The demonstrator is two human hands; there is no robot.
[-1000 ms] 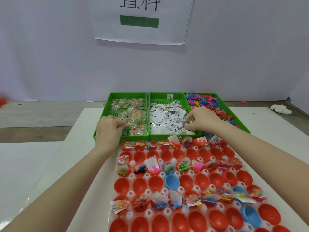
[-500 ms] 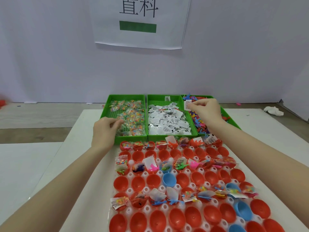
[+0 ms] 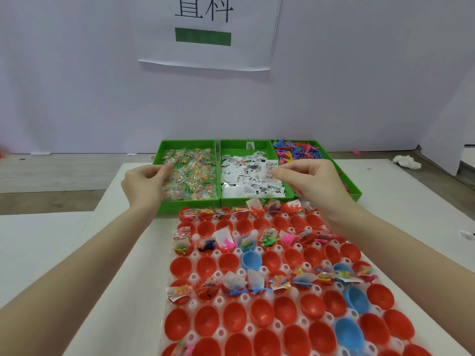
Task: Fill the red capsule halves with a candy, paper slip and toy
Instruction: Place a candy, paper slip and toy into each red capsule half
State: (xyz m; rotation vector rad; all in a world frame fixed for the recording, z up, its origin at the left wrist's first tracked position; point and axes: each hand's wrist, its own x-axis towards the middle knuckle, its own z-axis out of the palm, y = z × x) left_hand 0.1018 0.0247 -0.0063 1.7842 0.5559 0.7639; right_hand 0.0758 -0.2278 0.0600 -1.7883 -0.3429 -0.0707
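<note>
Three green trays [image 3: 189,208] sit side by side on the white tabletop [image 3: 115,253], behind a sheet of red capsule halves [image 3: 259,314]. Right hand [image 3: 312,185] pinches a paper slip [image 3: 269,170] above the middle tray; left hand [image 3: 144,185] pinches a candy packet [image 3: 171,176] over the left tray.

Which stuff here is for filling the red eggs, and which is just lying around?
For the job: red halves, candy bin, paper slip bin, toy bin, slip in right hand.
Lying about: crumpled tissue, wall sign.
</note>
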